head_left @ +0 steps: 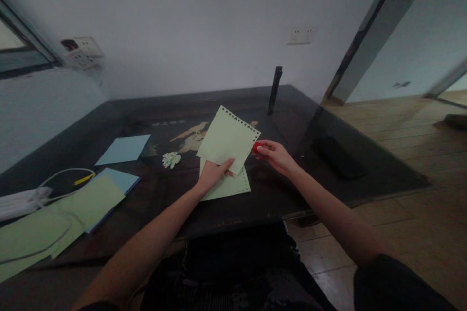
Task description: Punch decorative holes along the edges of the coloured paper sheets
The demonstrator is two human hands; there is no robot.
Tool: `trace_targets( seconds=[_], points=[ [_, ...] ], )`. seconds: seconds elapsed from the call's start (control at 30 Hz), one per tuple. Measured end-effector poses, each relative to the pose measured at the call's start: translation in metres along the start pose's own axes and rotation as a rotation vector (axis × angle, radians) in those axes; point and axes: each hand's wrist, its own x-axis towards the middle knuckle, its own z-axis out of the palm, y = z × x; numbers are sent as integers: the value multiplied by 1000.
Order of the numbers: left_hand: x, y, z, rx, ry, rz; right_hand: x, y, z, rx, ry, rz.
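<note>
In the head view, your left hand [213, 174] grips a pale hole-edged sheet [228, 137] between thumb and fingers, overlapping a second sheet [233, 187] at the dark table [292, 116]; your right hand [275, 155] pinches a small red object [256, 146] by the upper sheet's right edge.

The right hand's [275, 156] fingers partly cover a small red object [257, 146], leaving too little to tell what it is. The upper punched sheet [228, 136] and left hand [212, 175] hide much of the lower punched sheet [233, 186]. The heap of pale bits [171, 159] is too fine to make out. The tabletop [306, 121] lettering [168, 123] is blurred. The left edge crops the white corded block [20, 204] and a green sheet [27, 231].
</note>
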Motion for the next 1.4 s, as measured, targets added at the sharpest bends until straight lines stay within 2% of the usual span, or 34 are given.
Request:
trace_targets(
  seconds=[0.3, 0.73, 1.4],
  points=[
    [-2, 5, 2, 0, -15, -28, 0, 0, 1, 19, 2, -8],
    [-2, 4, 1, 9, 6, -22, 0, -1, 2, 89, 2, -14],
    [-2, -4, 3, 73, -1, -2, 0, -2, -3, 78, -18, -6]
  ],
)
